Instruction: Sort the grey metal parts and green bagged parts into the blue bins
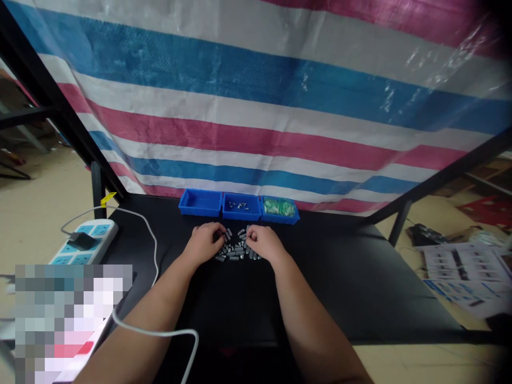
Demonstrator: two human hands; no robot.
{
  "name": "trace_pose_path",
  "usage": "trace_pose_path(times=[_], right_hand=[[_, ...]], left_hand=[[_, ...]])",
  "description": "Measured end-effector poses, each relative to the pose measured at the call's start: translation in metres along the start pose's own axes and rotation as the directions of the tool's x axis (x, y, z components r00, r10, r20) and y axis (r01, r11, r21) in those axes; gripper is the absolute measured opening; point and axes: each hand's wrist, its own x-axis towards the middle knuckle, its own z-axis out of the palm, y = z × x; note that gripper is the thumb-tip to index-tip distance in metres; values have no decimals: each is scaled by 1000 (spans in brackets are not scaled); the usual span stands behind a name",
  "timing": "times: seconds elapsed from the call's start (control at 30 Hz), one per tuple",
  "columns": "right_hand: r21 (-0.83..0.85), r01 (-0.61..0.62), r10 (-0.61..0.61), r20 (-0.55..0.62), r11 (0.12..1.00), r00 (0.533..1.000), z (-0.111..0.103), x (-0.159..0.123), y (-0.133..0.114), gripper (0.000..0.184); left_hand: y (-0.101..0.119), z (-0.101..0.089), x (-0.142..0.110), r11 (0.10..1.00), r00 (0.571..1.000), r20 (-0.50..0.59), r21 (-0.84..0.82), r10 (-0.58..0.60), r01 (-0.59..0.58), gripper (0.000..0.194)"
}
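Bare forearms [148, 320] are stretching across the black tabletop [340, 288], the left hand [204, 244] and right hand [264, 243] curling apart beside a heap of metal fasteners [238, 248]; any grip is unclear.

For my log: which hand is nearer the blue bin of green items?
Right hand, just in front of the blue bin; left hand farther, beyond the metal parts.

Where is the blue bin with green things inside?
The blue bin sits rightmost of three in the head view, at the black table's far edge, beyond the right hand.
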Motion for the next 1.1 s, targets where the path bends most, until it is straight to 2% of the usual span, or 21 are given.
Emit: trace_pose_path(times=[0.3, 0.43, 0.53, 0.6, 0.67, 0.77, 0.8, 0.87, 1.0, 1.1], right_hand=[[-13, 77, -76, 67, 997, 995, -4, 0, 7, 20], [55, 120, -118, -37, 991, 992, -1, 2, 11, 15], [205, 102, -63, -189, 973, 980, 3, 9, 10, 10], [335, 91, 10, -289, 938, 957, 7, 18, 8, 7], [503, 99, 99, -353, 858, 930, 13, 26, 6, 12], [704, 110, 191, -334, 702, 923, 22, 34, 8, 37], [716, 98, 196, -317, 691, 928, 23, 35, 10, 42], [649, 73, 183, -317, 757, 931, 23, 31, 15, 35], [349, 47, 74, -326, 936, 942, 11, 18, 25, 17], [141, 22, 15, -252, 990, 968, 4, 11, 25, 12]], left_hand=[[0, -1, 0, 1000, 1000, 4, -10, 11, -11, 17], [0, -2, 0, 1000, 1000, 5, -6, 10, -9, 17], [1, -3, 0, 1000, 1000, 13, 1, 4, -4, 17], [3, -4, 0, 1000, 1000, 16, 9, -3, 3, 17], [4, -5, 0, 1000, 1000, 16, 19, -5, 5, 18], [4, -5, -1, 1000, 1000, 15, 27, -1, 0, 17], [4, -5, -1, 1000, 1000, 14, 28, 2, -2, 17], [3, -4, -1, 1000, 1000, 14, 27, 6, -6, 17], [2, -3, 0, 999, 1000, 17, 34, 6, -7, 18], [1, -2, 0, 1000, 1000, 17, 29, 10, -11, 18]])
